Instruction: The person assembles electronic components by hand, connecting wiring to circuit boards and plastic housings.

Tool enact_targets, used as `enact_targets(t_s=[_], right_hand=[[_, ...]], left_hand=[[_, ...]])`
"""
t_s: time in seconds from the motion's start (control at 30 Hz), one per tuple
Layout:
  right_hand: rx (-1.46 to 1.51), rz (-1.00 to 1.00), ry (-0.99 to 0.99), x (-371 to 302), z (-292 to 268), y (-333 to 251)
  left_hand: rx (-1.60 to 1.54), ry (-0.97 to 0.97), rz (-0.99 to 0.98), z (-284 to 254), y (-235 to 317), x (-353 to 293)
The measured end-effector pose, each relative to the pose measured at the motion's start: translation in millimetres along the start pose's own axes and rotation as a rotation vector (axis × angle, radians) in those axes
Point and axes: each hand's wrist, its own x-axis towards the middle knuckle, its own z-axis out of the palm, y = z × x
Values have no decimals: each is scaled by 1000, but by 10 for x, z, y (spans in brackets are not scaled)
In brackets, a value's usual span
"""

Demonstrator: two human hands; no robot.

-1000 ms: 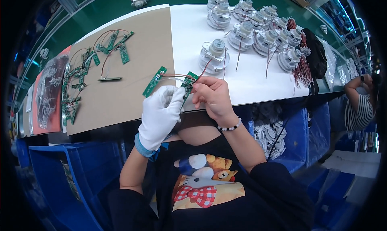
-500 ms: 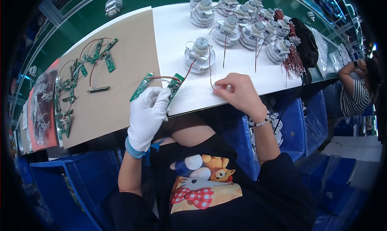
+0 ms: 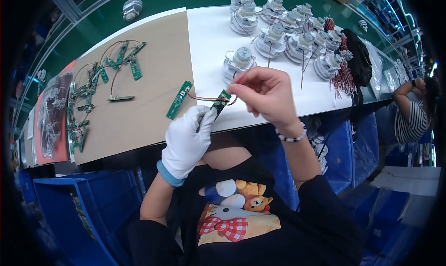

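Note:
My left hand [image 3: 186, 136], in a white glove, is closed on the lower end of a small green circuit board [image 3: 221, 102]. Brown-red wires [image 3: 202, 98] link that board to a second green circuit board [image 3: 179, 100], which sits just beyond the glove. My bare right hand [image 3: 267, 94] pinches a thin wire, its fingertips close above the held board; the wire's tip is hidden by the fingers. Right behind them a white motor unit [image 3: 238, 64] with a grey round top stands on the white sheet, partly covered by my right hand.
Several similar motor units [image 3: 272, 42] crowd the back right, beside a bundle of red wires [image 3: 341, 71] and a black bag [image 3: 357, 57]. Wired circuit boards [image 3: 134, 68] lie on the brown board [image 3: 153, 89] to the left. Blue bins [image 3: 88, 205] stand below the table. Another person [image 3: 411, 110] is at far right.
My right hand has brought the wire left and up to the held circuit board. My left hand has shifted slightly right with that board. The whole view has moved a little.

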Motion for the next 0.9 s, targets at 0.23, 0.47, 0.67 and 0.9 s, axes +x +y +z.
enact_targets(t_s=[0.23,0.47,0.67,0.9], right_hand=[[-494,-387,131,69,62,227],[-273,-414,80,87,36,265],[-272,-443,74,93,27,290],[-292,-473,108,97,58,272]], left_hand=[[-37,212,61,45,57,8],[-95,217,65,101,15,-4],[-91,245,75,75,100,16],[-60,244,101,86,144,13]])
